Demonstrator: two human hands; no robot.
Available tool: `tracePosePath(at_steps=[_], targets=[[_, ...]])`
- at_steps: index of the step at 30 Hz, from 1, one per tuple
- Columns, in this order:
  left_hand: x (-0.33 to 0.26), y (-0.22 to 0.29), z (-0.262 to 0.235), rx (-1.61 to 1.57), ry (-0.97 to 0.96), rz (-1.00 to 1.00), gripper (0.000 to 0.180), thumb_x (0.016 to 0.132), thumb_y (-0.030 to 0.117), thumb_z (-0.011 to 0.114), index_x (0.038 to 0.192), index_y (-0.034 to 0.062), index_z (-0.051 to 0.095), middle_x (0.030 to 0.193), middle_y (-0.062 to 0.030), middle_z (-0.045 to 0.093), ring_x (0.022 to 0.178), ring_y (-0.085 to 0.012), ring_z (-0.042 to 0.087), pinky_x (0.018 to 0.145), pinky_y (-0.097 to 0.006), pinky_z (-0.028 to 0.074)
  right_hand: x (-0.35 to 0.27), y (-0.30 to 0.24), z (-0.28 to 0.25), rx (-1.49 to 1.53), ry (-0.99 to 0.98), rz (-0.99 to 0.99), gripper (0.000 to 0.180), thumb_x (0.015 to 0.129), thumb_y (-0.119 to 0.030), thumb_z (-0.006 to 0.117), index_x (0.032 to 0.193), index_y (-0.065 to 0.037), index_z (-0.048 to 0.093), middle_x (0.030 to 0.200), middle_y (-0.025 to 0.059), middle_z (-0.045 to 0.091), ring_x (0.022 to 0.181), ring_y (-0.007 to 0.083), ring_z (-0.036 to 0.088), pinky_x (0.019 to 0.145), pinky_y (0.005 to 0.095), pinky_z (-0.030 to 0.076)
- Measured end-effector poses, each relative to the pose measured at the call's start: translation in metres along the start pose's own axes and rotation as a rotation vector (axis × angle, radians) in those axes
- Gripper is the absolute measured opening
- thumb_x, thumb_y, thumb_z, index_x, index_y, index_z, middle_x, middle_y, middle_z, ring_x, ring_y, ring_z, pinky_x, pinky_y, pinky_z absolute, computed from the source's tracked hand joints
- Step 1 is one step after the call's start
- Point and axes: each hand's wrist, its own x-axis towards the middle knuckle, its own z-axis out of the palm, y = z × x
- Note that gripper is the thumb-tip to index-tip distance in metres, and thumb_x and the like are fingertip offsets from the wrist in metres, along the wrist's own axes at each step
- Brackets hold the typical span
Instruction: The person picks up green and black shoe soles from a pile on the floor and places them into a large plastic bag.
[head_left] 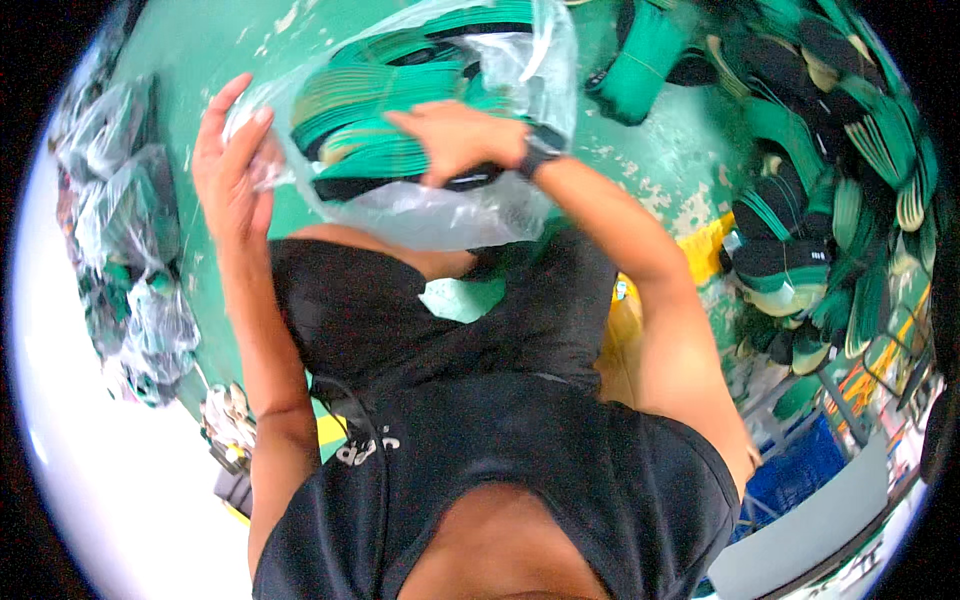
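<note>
A clear plastic bag (420,215) rests on my lap, filled with stacked green and black shoe insoles (375,145). My left hand (230,170) grips the bag's left edge, pinching the plastic. My right hand (455,135), with a black watch at the wrist, is inside the bag's mouth, pressing down on the insoles with fingers spread over the stack. I sit above a green floor (630,165), wearing black clothes.
A large heap of green and black insoles (830,200) lies at the right. More insoles (650,50) lie at the top. Filled plastic bags (130,250) pile up at the left. A blue crate (800,475) and a yellow object (705,250) are at the lower right.
</note>
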Motion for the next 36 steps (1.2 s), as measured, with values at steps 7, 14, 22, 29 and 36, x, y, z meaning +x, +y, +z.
tracePosePath(at_steps=[7, 14, 22, 29, 36], targets=[[0.014, -0.005, -0.011, -0.044, 0.115, 0.090, 0.043, 0.084, -0.005, 0.055, 0.126, -0.0034, 0.042, 0.065, 0.0039, 0.041, 0.050, -0.0019, 0.033, 0.045, -0.017, 0.027, 0.027, -0.032, 0.034, 0.072, 0.532, -0.380, 0.059, 0.068, -0.029, 0.074, 0.118, -0.006, 0.053, 0.109, 0.0198, 0.052, 0.106, 0.0313, 0.050, 0.089, 0.0425, 0.042], [0.023, -0.009, -0.009, 0.033, 0.027, 0.018, 0.042, 0.086, -0.002, 0.054, 0.127, 0.0000, 0.044, 0.080, 0.0001, 0.052, 0.065, -0.0042, 0.044, 0.057, -0.019, 0.038, -0.147, 0.191, -0.015, -0.366, 1.353, 1.277, 0.128, 0.054, -0.053, 0.081, 0.136, 0.014, 0.008, 0.131, 0.0320, 0.032, 0.123, 0.0420, 0.032, 0.102, 0.0488, 0.027], [0.033, -0.008, 0.013, 0.169, 0.165, -0.033, 0.042, 0.084, -0.001, 0.056, 0.125, -0.0007, 0.049, 0.072, 0.0032, 0.050, 0.054, -0.0015, 0.038, 0.046, -0.017, 0.029, -0.165, 0.223, -0.047, -0.155, 0.967, 1.509, 0.125, 0.052, -0.048, 0.079, 0.136, 0.013, 0.010, 0.121, 0.0279, 0.045, 0.104, 0.0416, 0.051, 0.087, 0.0496, 0.043], [0.020, 0.033, -0.031, 1.135, 0.434, 0.227, 0.037, 0.078, 0.013, 0.071, 0.111, -0.0011, 0.059, 0.108, -0.0087, 0.060, 0.100, -0.0157, 0.055, 0.089, -0.027, 0.041, -0.244, 0.156, 0.043, -0.440, 0.702, 1.433, 0.119, 0.052, -0.053, 0.079, 0.134, 0.011, 0.020, 0.123, 0.0277, 0.046, 0.114, 0.0402, 0.045, 0.092, 0.0508, 0.038], [0.065, -0.011, 0.104, 1.254, -0.324, 0.850, 0.056, 0.070, 0.013, 0.073, 0.122, 0.0081, 0.053, 0.132, -0.0146, 0.046, 0.120, -0.0300, 0.045, 0.101, -0.036, 0.033, -0.231, 0.158, 0.023, -0.313, 0.769, 1.572, 0.109, 0.051, -0.060, 0.076, 0.126, 0.009, 0.035, 0.118, 0.0267, 0.050, 0.110, 0.0389, 0.049, 0.091, 0.0475, 0.040]])
